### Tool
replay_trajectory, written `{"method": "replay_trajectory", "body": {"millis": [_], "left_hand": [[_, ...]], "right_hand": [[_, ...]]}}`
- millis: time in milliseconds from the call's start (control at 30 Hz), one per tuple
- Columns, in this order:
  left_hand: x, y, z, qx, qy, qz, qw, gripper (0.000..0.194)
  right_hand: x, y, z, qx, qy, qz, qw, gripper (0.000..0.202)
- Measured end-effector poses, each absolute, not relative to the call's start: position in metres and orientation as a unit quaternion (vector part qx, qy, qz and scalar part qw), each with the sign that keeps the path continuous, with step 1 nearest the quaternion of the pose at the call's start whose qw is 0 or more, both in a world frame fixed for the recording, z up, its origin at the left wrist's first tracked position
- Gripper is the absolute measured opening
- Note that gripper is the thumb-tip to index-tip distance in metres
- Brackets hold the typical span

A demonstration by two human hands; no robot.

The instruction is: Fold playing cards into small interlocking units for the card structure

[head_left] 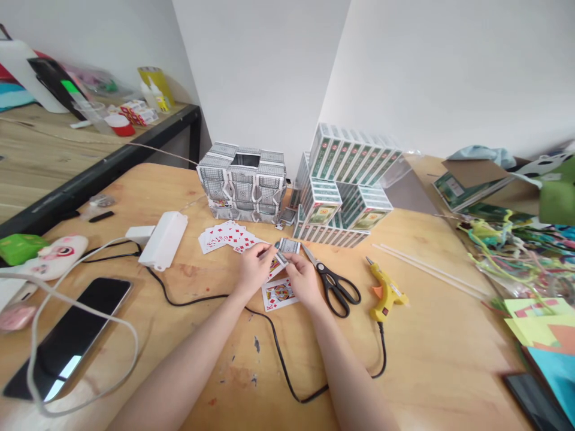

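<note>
Between my left hand point(255, 267) and my right hand point(303, 276) is a playing card point(279, 261), pinched at its two sides with its patterned back partly showing. Beneath them a king of diamonds point(279, 294) lies face up on the table. Another card point(290, 245) lies back up just beyond my fingers. To the left, loose face-up cards point(223, 234) are fanned out. Black-handled scissors point(335, 282) lie beside my right hand, blades pointing away. Farther right rests a yellow glue gun point(384, 291).
Behind my hands stand a block-like structure of folded cards point(245, 184) and stacked card boxes point(344, 185). A white power strip point(164, 240), a black cable point(274, 335) and a phone point(69, 335) are on the left; glue sticks point(431, 269) and tangled craft strips point(516, 257) on the right.
</note>
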State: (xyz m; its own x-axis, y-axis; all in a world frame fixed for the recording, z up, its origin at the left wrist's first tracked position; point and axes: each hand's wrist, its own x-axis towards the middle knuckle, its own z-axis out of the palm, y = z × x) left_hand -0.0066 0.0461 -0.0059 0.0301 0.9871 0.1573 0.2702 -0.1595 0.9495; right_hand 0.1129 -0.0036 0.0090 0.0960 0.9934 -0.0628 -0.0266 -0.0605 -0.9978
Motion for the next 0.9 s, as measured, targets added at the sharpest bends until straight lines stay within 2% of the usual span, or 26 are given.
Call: {"method": "replay_trajectory", "body": {"millis": [200, 300, 367, 533, 667, 800, 900], "left_hand": [[-0.012, 0.052, -0.007, 0.569, 0.555, 0.490, 0.357, 0.023], [-0.009, 0.047, -0.006, 0.604, 0.524, 0.469, 0.375, 0.021], [-0.007, 0.044, -0.006, 0.612, 0.511, 0.460, 0.390, 0.021], [-0.005, 0.040, -0.005, 0.644, 0.479, 0.439, 0.403, 0.016], [-0.007, 0.038, -0.005, 0.697, 0.472, 0.424, 0.335, 0.013], [-0.010, 0.034, -0.004, 0.749, 0.452, 0.420, 0.241, 0.012], [-0.010, 0.031, -0.003, 0.782, 0.429, 0.413, 0.183, 0.013]], "right_hand": [[0.115, -0.002, 0.001, -0.496, -0.394, 0.544, 0.550, 0.018], [0.114, 0.000, -0.004, -0.548, -0.383, 0.483, 0.565, 0.021], [0.114, 0.001, -0.005, -0.576, -0.399, 0.448, 0.555, 0.023], [0.116, -0.002, -0.004, -0.572, -0.466, 0.460, 0.494, 0.023], [0.117, -0.006, -0.006, -0.585, -0.518, 0.360, 0.509, 0.022], [0.120, -0.007, -0.010, -0.602, -0.594, 0.221, 0.486, 0.026], [0.122, -0.007, -0.012, -0.616, -0.601, 0.177, 0.478, 0.028]]}}
